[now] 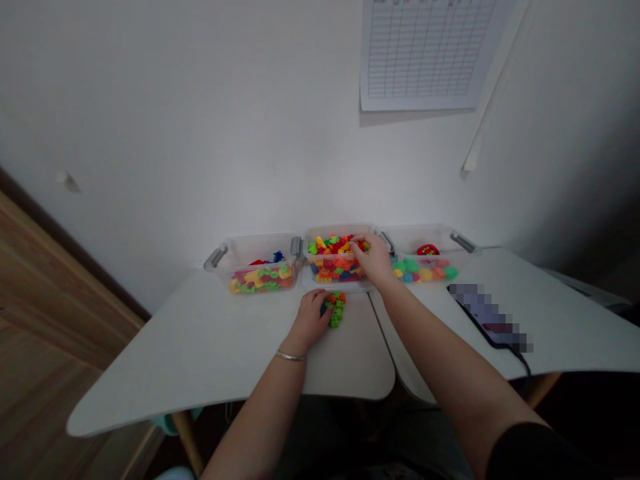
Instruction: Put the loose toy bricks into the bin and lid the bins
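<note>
My left hand [311,319] rests on the white table, its fingers curled round a small cluster of joined plastic building blocks [336,312], mostly green with some orange and a bit of blue. Above the middle clear bin [345,285], my right hand [374,259] reaches over the front rim, thumb and forefinger bent together among the loose building blocks [331,248]. Those blocks are red, yellow, orange, green and blue. Whatever sits between the right fingertips is too small to make out.
To the left stands a clear bin [263,273] of coloured pieces; another clear bin [425,263] holds rounded pieces on the right. A phone-like device [487,317] with a cable lies on the right tabletop. A seam [381,327] divides the tables. A printed chart [425,60] hangs on the wall.
</note>
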Available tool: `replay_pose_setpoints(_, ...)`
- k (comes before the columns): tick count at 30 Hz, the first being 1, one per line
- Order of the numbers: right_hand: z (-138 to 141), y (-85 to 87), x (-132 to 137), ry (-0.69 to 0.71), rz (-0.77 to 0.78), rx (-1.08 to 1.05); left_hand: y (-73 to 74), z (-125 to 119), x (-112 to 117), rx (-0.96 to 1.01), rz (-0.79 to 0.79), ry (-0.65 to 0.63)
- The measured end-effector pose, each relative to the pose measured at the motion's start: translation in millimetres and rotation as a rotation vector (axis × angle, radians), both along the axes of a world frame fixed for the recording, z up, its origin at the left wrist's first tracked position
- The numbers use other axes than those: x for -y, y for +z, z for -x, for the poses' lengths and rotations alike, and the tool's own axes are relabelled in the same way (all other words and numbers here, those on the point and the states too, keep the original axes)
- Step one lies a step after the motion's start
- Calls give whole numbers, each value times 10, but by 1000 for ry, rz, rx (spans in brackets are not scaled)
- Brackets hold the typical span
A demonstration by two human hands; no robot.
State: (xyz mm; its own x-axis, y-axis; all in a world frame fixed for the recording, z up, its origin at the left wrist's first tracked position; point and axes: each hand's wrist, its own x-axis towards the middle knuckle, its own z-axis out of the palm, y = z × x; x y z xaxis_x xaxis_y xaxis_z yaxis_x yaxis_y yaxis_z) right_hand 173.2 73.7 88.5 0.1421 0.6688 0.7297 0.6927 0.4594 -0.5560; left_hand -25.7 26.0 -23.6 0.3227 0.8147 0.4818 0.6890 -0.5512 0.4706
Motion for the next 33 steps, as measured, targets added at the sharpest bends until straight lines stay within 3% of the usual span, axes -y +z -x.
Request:
replay_pose_setpoints(3, 68, -11, 172, 45, -105, -66, 10, 0, 2, 5, -7, -2)
replay_pose_setpoints(6, 163, -110, 366, 136, -113, -62, 17, -1, 10, 1, -1, -2)
replay_pose_setpoints(10, 236, -415, 531, 262, 48, 47, 7, 0, 14, 11, -5, 1)
replay_pose_setpoints(15, 202, -868, 572, 303, 251, 264, -12, 5, 2, 17, -17, -3)
replay_pose_setpoints(18, 182, -1025, 573, 326, 326, 322, -13, 6, -4, 12, -22, 4)
replay_pose_setpoints(27, 184, -1031, 617, 279, 329, 316, 27, -2, 28, -147, -30, -53)
replay_pose_setpoints(33, 153, -1059, 612, 177, 341, 281, 60, -34, 74, -224, -55, -80)
